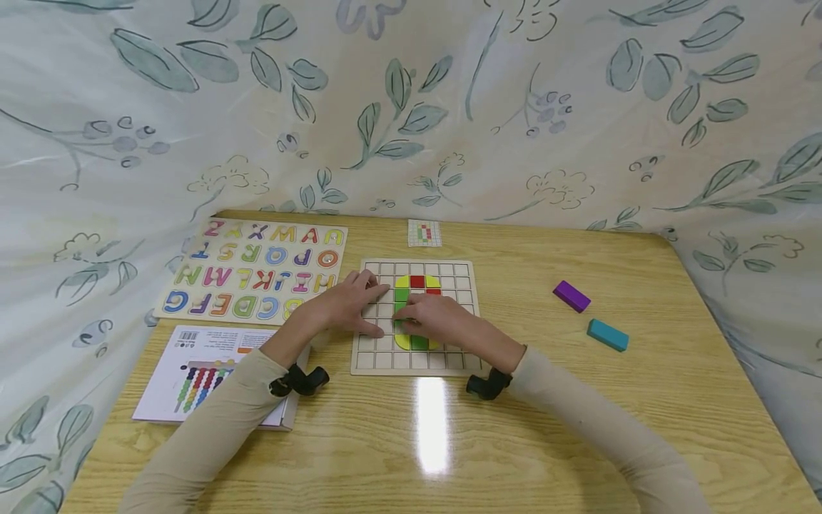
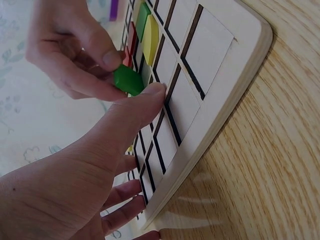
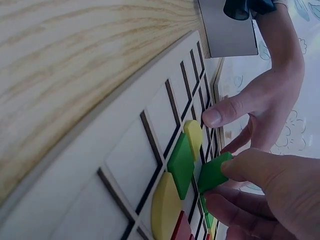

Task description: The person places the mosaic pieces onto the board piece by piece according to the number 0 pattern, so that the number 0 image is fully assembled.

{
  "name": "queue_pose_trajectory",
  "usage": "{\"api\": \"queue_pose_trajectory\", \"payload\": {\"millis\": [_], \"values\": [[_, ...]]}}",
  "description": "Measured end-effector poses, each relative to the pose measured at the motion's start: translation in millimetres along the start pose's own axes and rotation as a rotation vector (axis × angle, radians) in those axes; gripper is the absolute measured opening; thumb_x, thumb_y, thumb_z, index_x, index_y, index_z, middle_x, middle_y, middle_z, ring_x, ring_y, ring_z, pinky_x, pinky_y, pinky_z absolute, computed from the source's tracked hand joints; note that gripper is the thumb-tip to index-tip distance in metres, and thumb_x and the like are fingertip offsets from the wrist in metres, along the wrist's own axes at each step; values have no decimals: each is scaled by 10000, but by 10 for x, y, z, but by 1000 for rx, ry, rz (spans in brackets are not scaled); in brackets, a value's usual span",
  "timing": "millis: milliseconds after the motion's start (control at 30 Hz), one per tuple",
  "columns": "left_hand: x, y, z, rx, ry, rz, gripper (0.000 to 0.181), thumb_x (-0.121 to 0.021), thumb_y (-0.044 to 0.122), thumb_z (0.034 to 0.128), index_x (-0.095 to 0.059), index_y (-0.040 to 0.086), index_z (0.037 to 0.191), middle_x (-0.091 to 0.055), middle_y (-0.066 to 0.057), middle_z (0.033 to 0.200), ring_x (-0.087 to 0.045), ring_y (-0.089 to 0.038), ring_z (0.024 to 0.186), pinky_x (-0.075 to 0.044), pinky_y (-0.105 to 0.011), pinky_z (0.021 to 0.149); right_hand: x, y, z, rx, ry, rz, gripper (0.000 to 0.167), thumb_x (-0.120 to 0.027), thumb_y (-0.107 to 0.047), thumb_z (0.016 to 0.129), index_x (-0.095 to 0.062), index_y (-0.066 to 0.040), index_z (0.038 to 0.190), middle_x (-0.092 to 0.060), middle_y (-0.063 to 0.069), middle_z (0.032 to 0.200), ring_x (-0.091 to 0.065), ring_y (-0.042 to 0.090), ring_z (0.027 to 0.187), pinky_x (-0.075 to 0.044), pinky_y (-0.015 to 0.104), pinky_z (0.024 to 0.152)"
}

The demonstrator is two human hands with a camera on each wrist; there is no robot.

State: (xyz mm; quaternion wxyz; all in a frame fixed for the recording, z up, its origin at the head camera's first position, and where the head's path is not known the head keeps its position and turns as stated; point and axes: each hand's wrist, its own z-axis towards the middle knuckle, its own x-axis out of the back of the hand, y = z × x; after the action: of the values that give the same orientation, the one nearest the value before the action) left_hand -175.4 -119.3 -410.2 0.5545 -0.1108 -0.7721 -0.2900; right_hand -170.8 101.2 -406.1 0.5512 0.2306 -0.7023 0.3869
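Note:
A wooden grid board lies in the middle of the table, bearing red, green and yellow tiles laid in a ring. My right hand pinches a green tile between thumb and fingers. That tile is tilted over the board's left part, beside a yellow corner tile and a flat green one. My left hand rests at the board's left side, fingers spread, with its thumb on the grid, close to the pinched tile. Part of the ring is hidden under my right hand.
An alphabet puzzle board lies to the left, above a box with a bead-frame picture. Behind the grid stands a small pattern card. A purple block and a teal block lie to the right.

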Motion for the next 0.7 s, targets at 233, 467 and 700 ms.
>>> {"api": "queue_pose_trajectory", "payload": {"millis": [233,467,700], "values": [[4,8,5,6,-9,-5,855,-733,506,807,-401,90,1476,-403,-126,1328,-381,-278,1165,-442,-439,970,20,9,-2,21,-27,-9,253,-636,-258,937,-714,-177,1163,-599,5,885,-441,104,695,-344,174,559],[11,1,4,12,-18,-10,855,-734,500,810,-396,90,1479,-402,-127,1322,-376,-278,1153,-445,-435,955,26,9,1,8,-37,-13,253,-631,-266,940,-714,-195,1167,-613,0,914,-465,100,710,-371,179,575],[6,2,6,17,-19,-6,856,-732,506,809,-395,94,1481,-400,-122,1318,-373,-274,1154,-444,-426,956,-23,10,3,20,-3,-18,214,-659,-234,922,-717,-170,1118,-652,-1,993,-571,106,799,-493,219,674]]}}
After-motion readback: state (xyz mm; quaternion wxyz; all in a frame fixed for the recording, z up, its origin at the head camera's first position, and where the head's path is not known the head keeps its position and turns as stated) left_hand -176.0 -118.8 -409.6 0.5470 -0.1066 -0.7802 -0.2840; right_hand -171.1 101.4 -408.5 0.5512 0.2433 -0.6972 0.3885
